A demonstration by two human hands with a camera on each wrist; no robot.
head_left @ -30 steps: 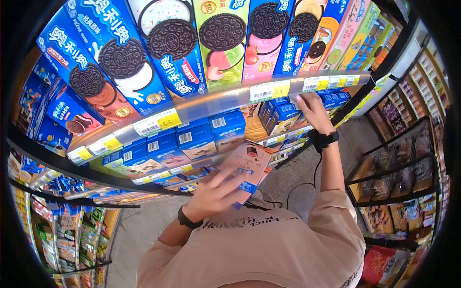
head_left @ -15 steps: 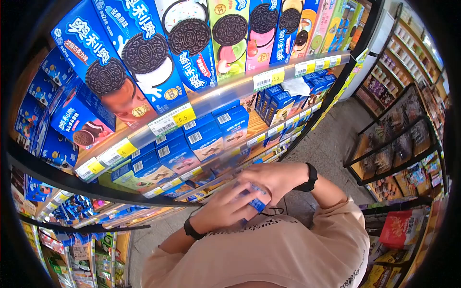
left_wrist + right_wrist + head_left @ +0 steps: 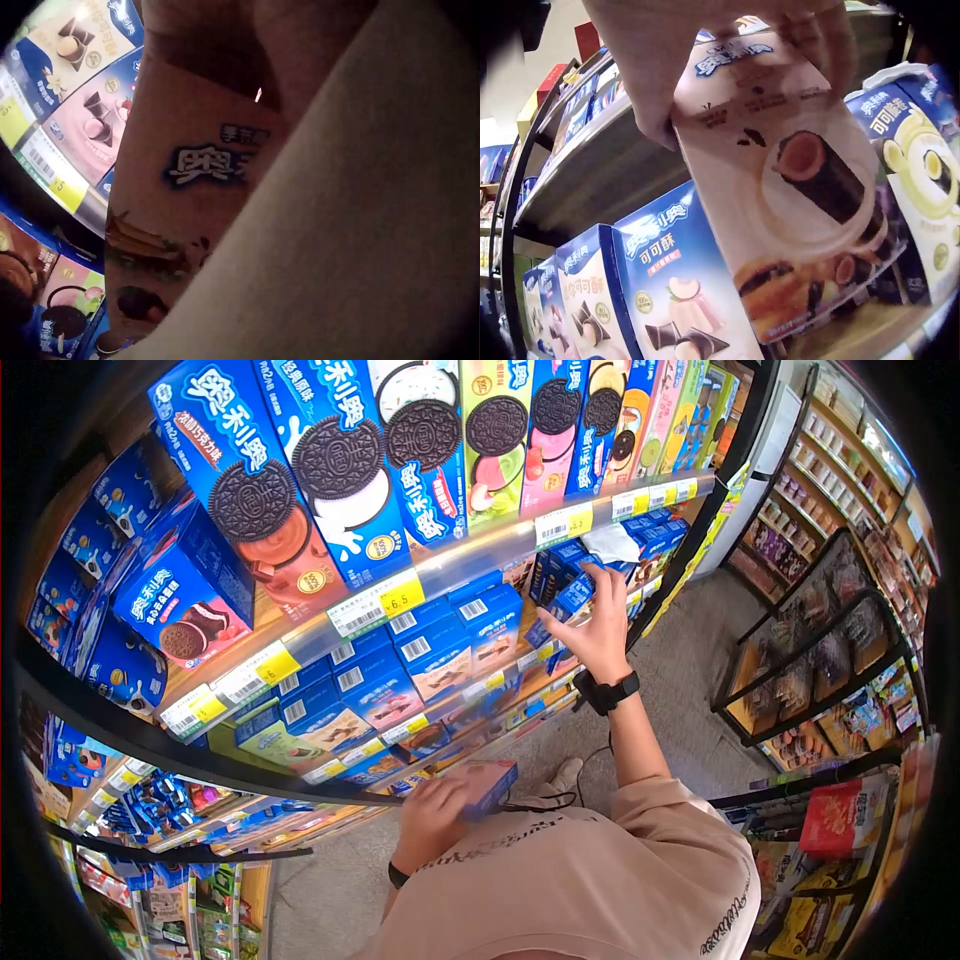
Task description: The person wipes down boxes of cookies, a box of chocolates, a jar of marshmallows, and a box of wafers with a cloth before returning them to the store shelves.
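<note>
In the head view my right hand (image 3: 603, 635) reaches to the lower shelf, thumb and fingers gripping a cookie box (image 3: 572, 598) by its upper end. The right wrist view shows that box's (image 3: 780, 217) pinkish front, with a dark wafer roll printed on it and its lower end close over the shelf board. My left hand (image 3: 435, 815), down by the shirt front, holds a second box (image 3: 492, 782) with pink and blue faces. Seen from the left wrist, this box (image 3: 176, 172) lies in shadow under the hand, partly covered by the sleeve (image 3: 337, 225).
A row of blue cookie boxes (image 3: 425, 660) stands left of my right hand. Crumpled white paper (image 3: 612, 543) lies on boxes beside it. Above runs a shelf edge with price tags (image 3: 375, 605), bearing tall cookie boxes (image 3: 345, 470). A black rack (image 3: 800, 630) stands across the aisle.
My hands, together around a box half a second ago, have separated. The right went up to the shelf and grips a box there; the left moved down and left with its box.
</note>
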